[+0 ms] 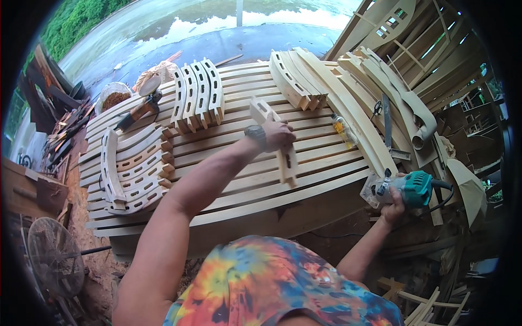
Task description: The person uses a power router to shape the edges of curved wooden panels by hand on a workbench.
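Note:
My left hand point(279, 135) is closed over a curved slotted wooden piece point(287, 167), gripping it near its middle above the slatted wooden tabletop point(234, 157). One end of the piece points away from me, the other toward the near edge. In my right hand point(392, 208), at the table's near right corner, is a teal-and-silver trim router point(416, 189) with a clear base and a dark cord. Similar slotted pieces point(198, 95) stand in a row at the far left. More lie in a group point(136, 171) at the near left, and another bundle point(296, 81) rests at the far side.
An angle grinder point(138, 111) lies at the table's left. Long boards point(359, 119) line the right side, with a yellow-labelled bottle point(342, 131), scissors point(376, 110), a metal square point(387, 127) and rolled sheet point(421, 130). A fan point(55, 255) stands at lower left.

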{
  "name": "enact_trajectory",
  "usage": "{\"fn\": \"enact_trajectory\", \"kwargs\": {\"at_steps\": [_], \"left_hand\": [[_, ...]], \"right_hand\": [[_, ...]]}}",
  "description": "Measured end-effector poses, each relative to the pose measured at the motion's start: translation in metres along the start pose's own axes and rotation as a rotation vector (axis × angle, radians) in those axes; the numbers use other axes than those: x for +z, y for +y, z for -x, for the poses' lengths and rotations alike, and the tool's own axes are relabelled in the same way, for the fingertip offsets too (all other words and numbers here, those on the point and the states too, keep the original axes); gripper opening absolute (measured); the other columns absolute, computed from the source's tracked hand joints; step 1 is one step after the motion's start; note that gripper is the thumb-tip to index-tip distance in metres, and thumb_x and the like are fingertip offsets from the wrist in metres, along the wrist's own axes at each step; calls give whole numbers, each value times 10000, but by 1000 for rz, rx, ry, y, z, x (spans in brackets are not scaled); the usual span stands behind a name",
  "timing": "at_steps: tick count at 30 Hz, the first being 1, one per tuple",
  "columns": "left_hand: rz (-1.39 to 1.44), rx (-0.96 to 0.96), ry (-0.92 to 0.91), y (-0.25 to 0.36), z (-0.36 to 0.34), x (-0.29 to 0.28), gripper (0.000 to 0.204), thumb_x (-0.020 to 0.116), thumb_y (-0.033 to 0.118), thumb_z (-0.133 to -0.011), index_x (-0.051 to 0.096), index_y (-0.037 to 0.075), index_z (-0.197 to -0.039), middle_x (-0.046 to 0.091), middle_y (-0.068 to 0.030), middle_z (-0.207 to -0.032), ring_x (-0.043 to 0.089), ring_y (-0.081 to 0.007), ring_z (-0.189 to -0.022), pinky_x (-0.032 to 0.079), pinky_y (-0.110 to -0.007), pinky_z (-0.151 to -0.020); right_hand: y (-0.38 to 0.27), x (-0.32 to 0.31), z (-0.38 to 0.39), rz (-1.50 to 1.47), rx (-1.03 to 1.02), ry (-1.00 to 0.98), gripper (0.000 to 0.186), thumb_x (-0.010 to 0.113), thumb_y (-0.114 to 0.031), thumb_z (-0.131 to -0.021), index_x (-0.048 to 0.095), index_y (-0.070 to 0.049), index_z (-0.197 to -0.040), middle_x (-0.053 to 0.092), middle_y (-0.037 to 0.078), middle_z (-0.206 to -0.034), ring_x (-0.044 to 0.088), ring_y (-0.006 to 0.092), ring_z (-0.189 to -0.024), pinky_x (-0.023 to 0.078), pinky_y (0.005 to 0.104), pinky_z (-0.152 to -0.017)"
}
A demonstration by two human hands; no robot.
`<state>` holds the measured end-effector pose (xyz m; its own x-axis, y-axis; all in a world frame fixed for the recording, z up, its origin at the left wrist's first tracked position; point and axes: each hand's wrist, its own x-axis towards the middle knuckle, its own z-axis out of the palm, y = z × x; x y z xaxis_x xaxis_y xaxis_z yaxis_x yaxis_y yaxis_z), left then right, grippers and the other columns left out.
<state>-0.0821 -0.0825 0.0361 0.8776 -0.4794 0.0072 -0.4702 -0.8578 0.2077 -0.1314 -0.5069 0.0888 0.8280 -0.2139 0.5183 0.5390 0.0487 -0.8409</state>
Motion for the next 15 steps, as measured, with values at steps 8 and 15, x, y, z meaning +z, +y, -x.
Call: {"fn": "enact_trajectory", "kwargs": {"at_steps": [8, 15], "left_hand": [[-80, 122, 75, -67, 16, 21, 289, 698, 82, -812, 736, 219, -1064, 637, -37, -1137, 538, -298, -1245, 428, -523, -1045], [9, -34, 193, -6, 48, 41, 847, 582, -45, -778, 362, 73, -1587, 213, -276, -1662, 191, -473, -1546, 225, -517, -1271]], "right_hand": [[-4, 11, 17, -14, 71, -9, 738, 692, -105, -689, 493, -19, -1395, 583, 141, -1244, 571, 283, -1182, 449, 430, -1082], [4, 45, 30, -2, 113, -93, 719, 683, -69, -709, 493, -16, -1400, 595, 151, -1260, 591, 293, -1174, 477, 434, -1062]]}}
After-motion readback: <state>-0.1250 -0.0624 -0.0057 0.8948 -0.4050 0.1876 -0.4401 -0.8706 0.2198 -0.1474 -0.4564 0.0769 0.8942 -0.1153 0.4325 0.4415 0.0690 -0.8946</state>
